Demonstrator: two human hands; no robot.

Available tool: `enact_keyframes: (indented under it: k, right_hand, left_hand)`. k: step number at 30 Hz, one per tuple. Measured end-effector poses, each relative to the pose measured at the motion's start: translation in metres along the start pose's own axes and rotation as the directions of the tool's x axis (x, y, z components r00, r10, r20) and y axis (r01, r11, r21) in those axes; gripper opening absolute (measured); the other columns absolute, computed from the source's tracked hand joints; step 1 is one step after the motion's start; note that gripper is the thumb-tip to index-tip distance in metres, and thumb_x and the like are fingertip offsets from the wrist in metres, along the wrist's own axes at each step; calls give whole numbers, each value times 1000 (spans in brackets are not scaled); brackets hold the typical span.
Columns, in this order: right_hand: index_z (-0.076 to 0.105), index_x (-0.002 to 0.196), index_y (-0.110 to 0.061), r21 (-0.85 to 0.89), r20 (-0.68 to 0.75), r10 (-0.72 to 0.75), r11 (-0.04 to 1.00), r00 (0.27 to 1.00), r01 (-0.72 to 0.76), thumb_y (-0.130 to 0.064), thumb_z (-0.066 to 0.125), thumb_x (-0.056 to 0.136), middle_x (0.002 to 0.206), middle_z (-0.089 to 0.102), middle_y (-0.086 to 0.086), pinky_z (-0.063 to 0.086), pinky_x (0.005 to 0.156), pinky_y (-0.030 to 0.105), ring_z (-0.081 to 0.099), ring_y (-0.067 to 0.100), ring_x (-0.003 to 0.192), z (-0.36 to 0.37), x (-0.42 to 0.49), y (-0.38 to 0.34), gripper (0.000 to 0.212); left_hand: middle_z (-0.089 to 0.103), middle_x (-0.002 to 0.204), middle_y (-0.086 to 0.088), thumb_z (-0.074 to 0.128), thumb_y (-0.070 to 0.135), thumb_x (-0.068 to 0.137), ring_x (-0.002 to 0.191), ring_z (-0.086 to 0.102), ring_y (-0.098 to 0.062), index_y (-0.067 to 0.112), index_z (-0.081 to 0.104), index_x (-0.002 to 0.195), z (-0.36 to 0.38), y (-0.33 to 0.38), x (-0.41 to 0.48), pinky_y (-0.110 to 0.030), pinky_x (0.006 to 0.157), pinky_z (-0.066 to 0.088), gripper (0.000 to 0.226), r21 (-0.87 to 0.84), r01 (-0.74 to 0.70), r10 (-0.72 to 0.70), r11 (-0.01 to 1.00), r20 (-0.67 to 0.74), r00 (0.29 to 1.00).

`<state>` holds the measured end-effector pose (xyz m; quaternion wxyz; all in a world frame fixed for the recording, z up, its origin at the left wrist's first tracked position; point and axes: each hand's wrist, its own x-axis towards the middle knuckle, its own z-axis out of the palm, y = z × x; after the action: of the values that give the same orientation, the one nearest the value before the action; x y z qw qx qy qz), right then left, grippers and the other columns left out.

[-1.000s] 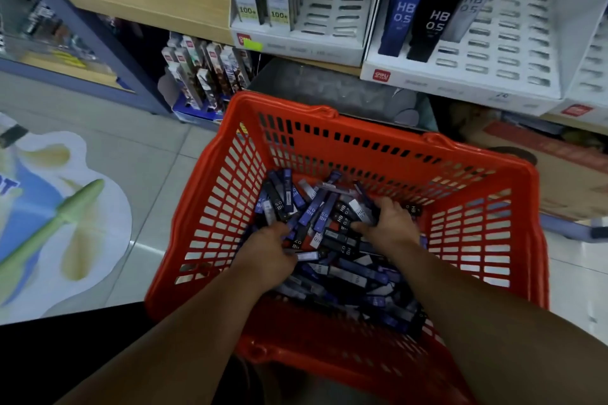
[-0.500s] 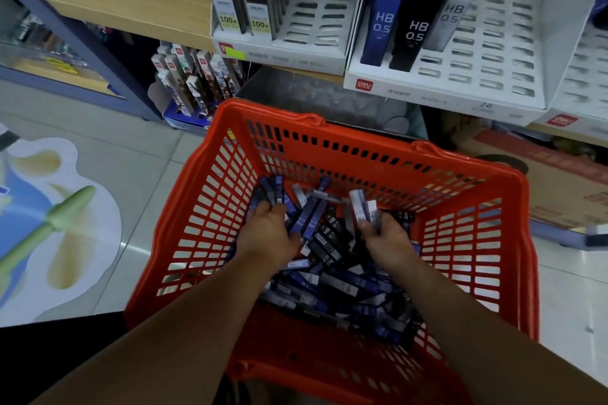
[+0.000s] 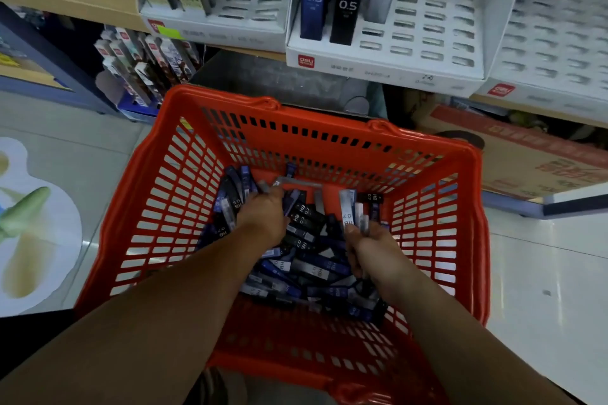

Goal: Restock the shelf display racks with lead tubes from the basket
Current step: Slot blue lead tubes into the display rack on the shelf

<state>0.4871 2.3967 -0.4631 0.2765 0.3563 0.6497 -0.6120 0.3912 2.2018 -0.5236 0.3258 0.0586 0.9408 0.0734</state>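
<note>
Inside the basket (image 3: 329, 124), right hand (image 3: 371, 250) grips lead tubes (image 3: 348, 207); left hand (image 3: 263, 219), fingers buried, grasp unclear.

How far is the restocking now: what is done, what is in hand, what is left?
Done: little; the middle rack holds only three HB 0.5 stacks, and most slots are bare. In hand: the right hand grips a few lead tubes; the left hand is in the pile, grip hidden. Left: nearly everything in the basket.
</note>
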Motion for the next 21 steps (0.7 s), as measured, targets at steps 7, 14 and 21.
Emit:
enact_keyframes:
  k: [7,14,21]
  right_hand:
    - [55,119,-15,27,-109,65,998,992,-62,-28,46,110,72,53,3,38,42,25,44,14,54,0,-3,7,18]
    - [55,119,-17,133,-106,103,987,989,-88,-28,47,110,78,56,4,38,51,29,47,16,59,-2,-13,14,17]
    - [57,121,-12,205,-127,112,975,986,-84,-28,48,109,83,58,7,45,53,32,52,19,64,-7,-21,19,22]
  left_hand:
    - [26,162,-20,62,15,98,135,46,-40,5,-2,163,3,-13,-3,-43,104,47,92,35,-70,64,997,145,987]
    - [62,100,-17,53,22,104,81,61,-31,-1,29,146,-12,6,-3,-31,58,36,53,-134,-259,272,957,97,957]
    - [61,111,-11,62,35,99,85,55,-23,14,41,144,-14,22,-10,-32,67,43,55,16,-414,408,910,139,902]
